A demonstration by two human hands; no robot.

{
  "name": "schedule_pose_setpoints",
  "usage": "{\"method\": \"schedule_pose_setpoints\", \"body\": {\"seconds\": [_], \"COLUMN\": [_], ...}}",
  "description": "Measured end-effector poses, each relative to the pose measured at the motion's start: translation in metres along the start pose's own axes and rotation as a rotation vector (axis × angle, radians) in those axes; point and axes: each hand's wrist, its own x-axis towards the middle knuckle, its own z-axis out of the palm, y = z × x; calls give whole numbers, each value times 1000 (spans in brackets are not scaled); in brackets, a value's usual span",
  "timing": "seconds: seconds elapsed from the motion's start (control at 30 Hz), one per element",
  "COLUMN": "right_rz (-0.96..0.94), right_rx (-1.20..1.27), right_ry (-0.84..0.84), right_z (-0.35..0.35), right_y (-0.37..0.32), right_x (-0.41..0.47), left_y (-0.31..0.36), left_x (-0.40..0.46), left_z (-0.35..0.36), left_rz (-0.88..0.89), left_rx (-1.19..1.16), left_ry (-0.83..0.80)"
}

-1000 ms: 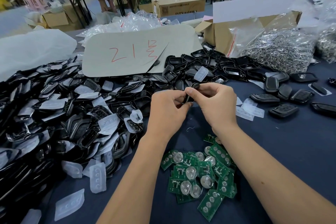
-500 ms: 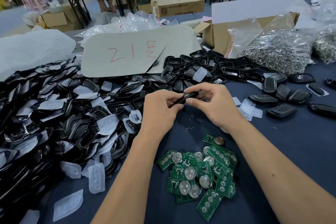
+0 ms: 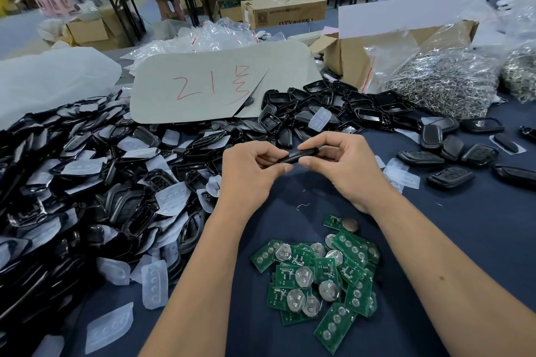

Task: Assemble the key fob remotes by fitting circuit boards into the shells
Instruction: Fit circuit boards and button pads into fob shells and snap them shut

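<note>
A black key fob shell (image 3: 295,156) is held edge-on above the dark blue table, between both hands. My left hand (image 3: 249,177) pinches its left end with thumb and curled fingers. My right hand (image 3: 345,165) pinches its right end from above and below. A heap of green circuit boards (image 3: 319,278) with round silver battery clips lies on the cloth below my wrists. A big pile of black shells and clear rubber pads (image 3: 87,182) fills the left side. Several closed black fobs (image 3: 452,159) lie at the right.
A grey card with red writing (image 3: 214,87) rests on more black shells (image 3: 333,107) behind my hands. A bag of metal key rings (image 3: 443,84) and a cardboard box (image 3: 362,58) stand at the back right. White foam sheet (image 3: 49,78) lies at the back left.
Both hands have drawn slightly apart and the black shell now lies level between them, seen edge-on. The piles on the table are unchanged.
</note>
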Motion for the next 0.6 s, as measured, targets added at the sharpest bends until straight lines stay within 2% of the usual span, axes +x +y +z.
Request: {"method": "schedule_pose_setpoints", "body": {"seconds": [0.37, 0.6], "right_rz": [-4, -40], "right_rx": [33, 10], "right_ry": [-74, -80], "right_z": [-1, -1], "right_y": [2, 5], "right_x": [0, 1], "left_y": [-2, -1], "left_x": [2, 0], "left_z": [-9, -9], "left_rz": [12, 27], "left_rx": [-24, 6], "left_ry": [-100, -105]}}
